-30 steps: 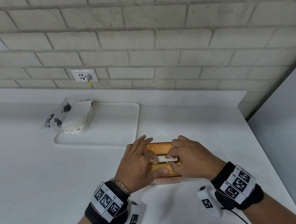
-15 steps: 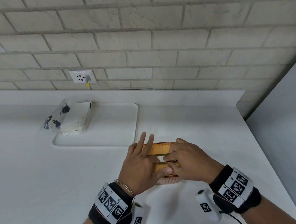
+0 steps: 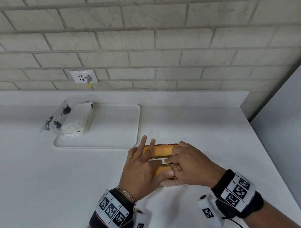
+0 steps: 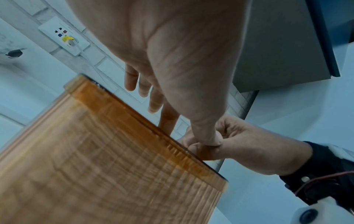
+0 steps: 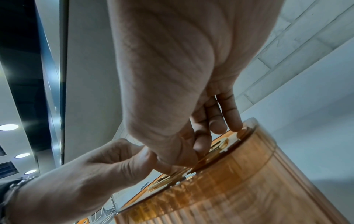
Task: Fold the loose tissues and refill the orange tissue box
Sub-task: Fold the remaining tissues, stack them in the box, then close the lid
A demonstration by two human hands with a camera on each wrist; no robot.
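A white tray (image 3: 113,132) on the counter (image 3: 46,185) holds a plastic-wrapped packet (image 3: 75,120); wall socket (image 3: 83,76) behind.

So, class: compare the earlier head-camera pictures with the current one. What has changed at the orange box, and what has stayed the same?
The left hand has lifted two fingers off the orange tissue box and straightened them. The right hand still works at the slot, where white tissue shows. The box, tray and tissue packet have not moved.
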